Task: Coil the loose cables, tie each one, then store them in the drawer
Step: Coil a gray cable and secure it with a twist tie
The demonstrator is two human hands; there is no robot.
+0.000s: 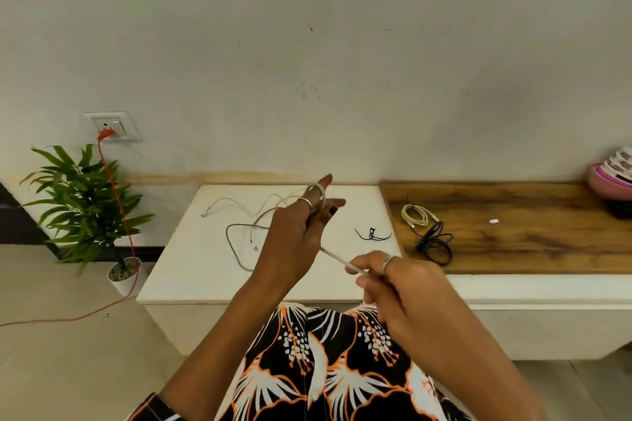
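We are seeing the left hand (294, 229) raised over the white counter (191, 270), a white cable (337, 258) looping round its extended fingers (323, 183). The right hand (393, 280) is pinching the same cable lower down, the strand running taut between both hands. Loose white and grey cables (246, 215) are lying tangled on the counter behind the left hand, black ties (372, 234) sitting just right of them. On the wooden top (547, 236) a coiled white cable (415, 215) is touching a coiled black cable (434, 243). A potted plant (85, 202) is standing on the floor at left, an orange cord (116, 195) hanging from the wall socket (114, 125)
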